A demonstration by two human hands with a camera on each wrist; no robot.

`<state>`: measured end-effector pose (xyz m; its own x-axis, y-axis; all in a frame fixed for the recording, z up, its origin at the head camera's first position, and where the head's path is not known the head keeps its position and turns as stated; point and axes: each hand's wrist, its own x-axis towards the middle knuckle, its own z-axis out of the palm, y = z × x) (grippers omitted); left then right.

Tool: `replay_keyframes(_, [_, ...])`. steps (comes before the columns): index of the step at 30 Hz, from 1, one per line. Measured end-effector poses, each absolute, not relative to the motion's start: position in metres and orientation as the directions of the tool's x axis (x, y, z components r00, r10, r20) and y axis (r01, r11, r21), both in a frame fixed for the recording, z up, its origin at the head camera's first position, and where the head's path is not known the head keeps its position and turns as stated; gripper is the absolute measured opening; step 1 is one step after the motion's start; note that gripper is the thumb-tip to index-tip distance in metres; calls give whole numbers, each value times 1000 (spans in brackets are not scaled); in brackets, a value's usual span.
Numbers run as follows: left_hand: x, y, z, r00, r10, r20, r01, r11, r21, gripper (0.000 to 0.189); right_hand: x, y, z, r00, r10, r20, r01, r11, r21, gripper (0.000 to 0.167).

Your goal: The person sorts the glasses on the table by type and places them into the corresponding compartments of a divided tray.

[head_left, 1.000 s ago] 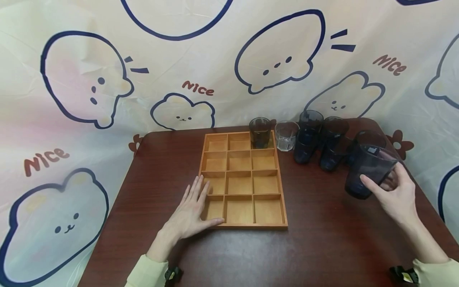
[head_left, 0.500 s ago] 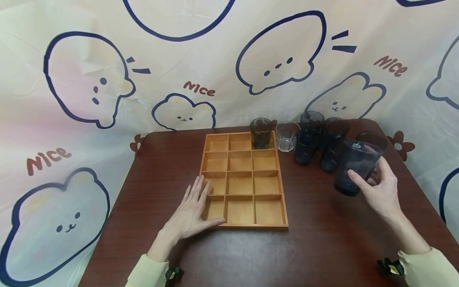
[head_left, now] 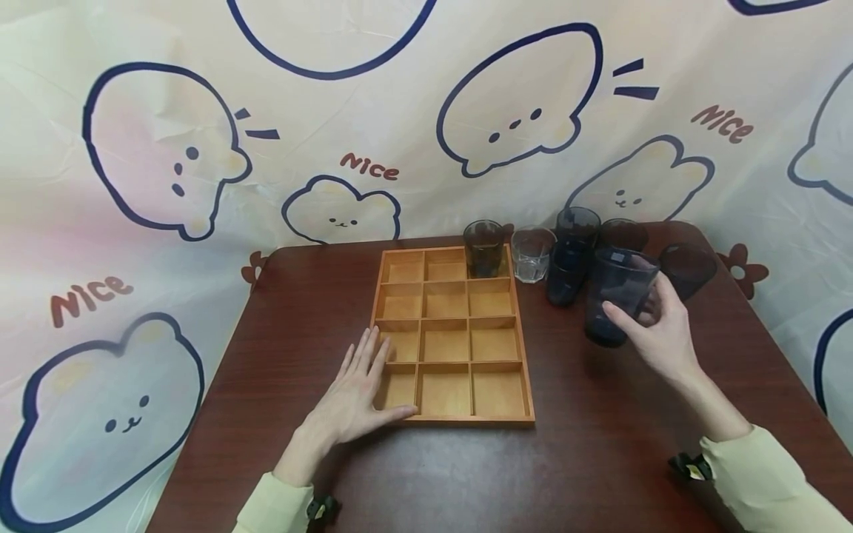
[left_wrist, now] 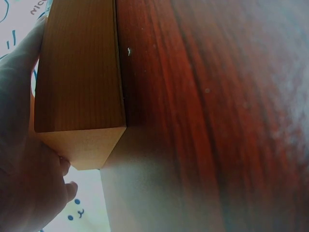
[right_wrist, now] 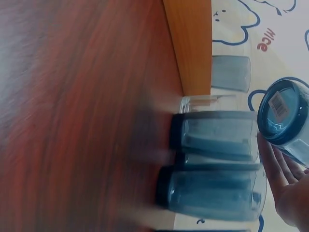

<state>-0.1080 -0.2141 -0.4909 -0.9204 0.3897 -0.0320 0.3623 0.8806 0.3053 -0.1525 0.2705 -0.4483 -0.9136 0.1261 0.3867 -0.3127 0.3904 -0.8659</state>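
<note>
My right hand (head_left: 660,333) grips a dark blue glass tumbler (head_left: 620,296) above the table, to the right of the wooden tray (head_left: 445,300). The tumbler tilts a little, and the right wrist view shows a barcode sticker (right_wrist: 278,107) on its base. With fingers straight and spread, my left hand (head_left: 349,396) rests along the tray's near left corner. In the left wrist view the tray's side wall (left_wrist: 79,67) lies beside that hand. One dark glass (head_left: 484,255) stands in the tray's far right compartment; the other compartments hold nothing.
Right of the tray's far end stands a clear glass (head_left: 532,255). Several dark blue tumblers (head_left: 568,274) cluster beside it, partly hidden by the held one. Another dark tumbler (head_left: 689,270) is near the table's far right corner. A patterned cloth (head_left: 426,118) hangs behind the table.
My right hand has carried the tumbler left and slightly away from me, from the table's right side to in front of the other tumblers. The left hand and tray have stayed put.
</note>
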Motion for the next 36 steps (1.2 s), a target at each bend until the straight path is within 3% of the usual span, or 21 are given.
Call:
replay_keyframes(15, [-108, -213, -489, -920, 390, -27, 362, 877, 316, 127, -176, 221, -438, -923, 12, 384, -350, 386, -854, 84])
replay_keyframes(28, [-108, -214, -491, -918, 395, -33, 365, 874, 319, 127, -207, 174, -449, -961, -111, 255, -278, 414, -867, 89])
replay_keyframes(36, [-107, -214, -491, -917, 399, -29, 370, 874, 316, 127, -228, 152, -455, -955, -148, 258, -297, 429, -853, 94])
